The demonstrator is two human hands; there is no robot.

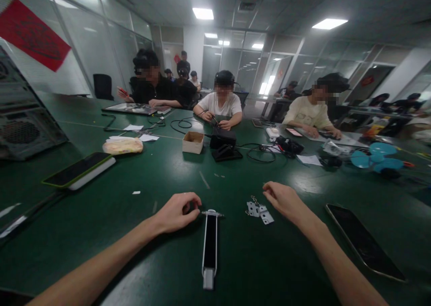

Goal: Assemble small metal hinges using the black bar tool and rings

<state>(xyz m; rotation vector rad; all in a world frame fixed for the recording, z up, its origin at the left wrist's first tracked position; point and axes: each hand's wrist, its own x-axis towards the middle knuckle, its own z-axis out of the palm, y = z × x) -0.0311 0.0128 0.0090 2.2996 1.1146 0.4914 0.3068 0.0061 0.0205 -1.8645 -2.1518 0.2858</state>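
A long, narrow device with a black face and silver edges (pixel 210 238) lies on the green table, a thin crosspiece at its far end. My left hand (pixel 178 212) rests just left of that crosspiece, fingers loosely curled with a gap between thumb and forefinger. The thumb tip is close to the crosspiece; whether it touches cannot be made out. Right of the device lie small silver metal plates with holes (pixel 259 211), with several tiny ring-like pieces (pixel 254 200) beside them. My right hand (pixel 283 198) is bent down beside these parts, fingers drawn together; anything in its fingertips is hidden.
A phone (pixel 363 241) lies right of my right forearm. Further left are a green-edged phone-like device (pixel 79 169) and a bread-like packet (pixel 123 146). A small cardboard box (pixel 193 143), a black stand (pixel 224 144), cables and a blue fan (pixel 376 157) lie beyond. People sit across the table.
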